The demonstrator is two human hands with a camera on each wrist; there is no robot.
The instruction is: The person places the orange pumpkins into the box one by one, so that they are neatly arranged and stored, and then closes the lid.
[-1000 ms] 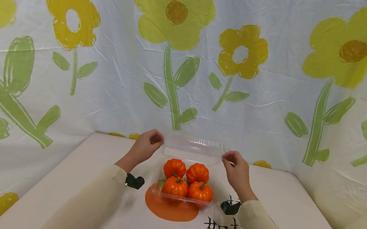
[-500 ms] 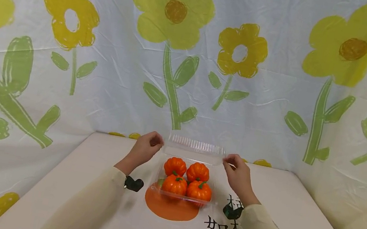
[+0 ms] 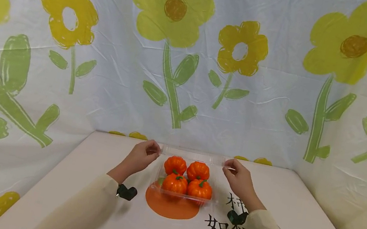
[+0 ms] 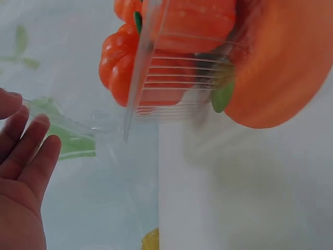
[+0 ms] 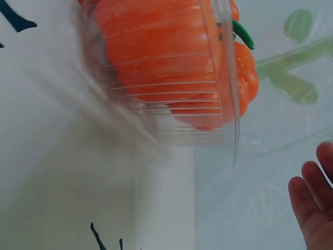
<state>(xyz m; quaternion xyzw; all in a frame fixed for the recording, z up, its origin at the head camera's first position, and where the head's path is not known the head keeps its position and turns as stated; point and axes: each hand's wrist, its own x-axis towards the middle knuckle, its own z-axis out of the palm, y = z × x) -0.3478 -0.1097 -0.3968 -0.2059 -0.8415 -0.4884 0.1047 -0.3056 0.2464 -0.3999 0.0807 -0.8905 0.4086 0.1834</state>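
Note:
A clear plastic clamshell box [image 3: 182, 196] holds several small orange pumpkins [image 3: 175, 184] with green stems. Its transparent lid [image 3: 195, 156] is raised along the far side and looks narrow, almost edge-on, in the head view. My left hand [image 3: 140, 157] pinches the lid's left edge between thumb and fingers. Opposite it, my right hand [image 3: 240, 178] pinches the right edge. In the left wrist view, the thumb and fingertips [image 4: 40, 122] meet at the thin lid edge. Only some right fingertips [image 5: 297, 187] show in the right wrist view, by the frame's border.
The box stands on a pale tabletop [image 3: 85, 191] printed with an orange circle [image 3: 172, 210] and black characters [image 3: 220, 226]. Close behind and on both sides hangs a flower-print cloth [image 3: 112, 87]. A dark device [image 3: 126, 192] sits at the left wrist, another [image 3: 237, 218] at the right.
Both hands have come down slightly in the head view with the lid between them. The lid has swung from standing tall to nearly edge-on. The box and pumpkins stay almost in place.

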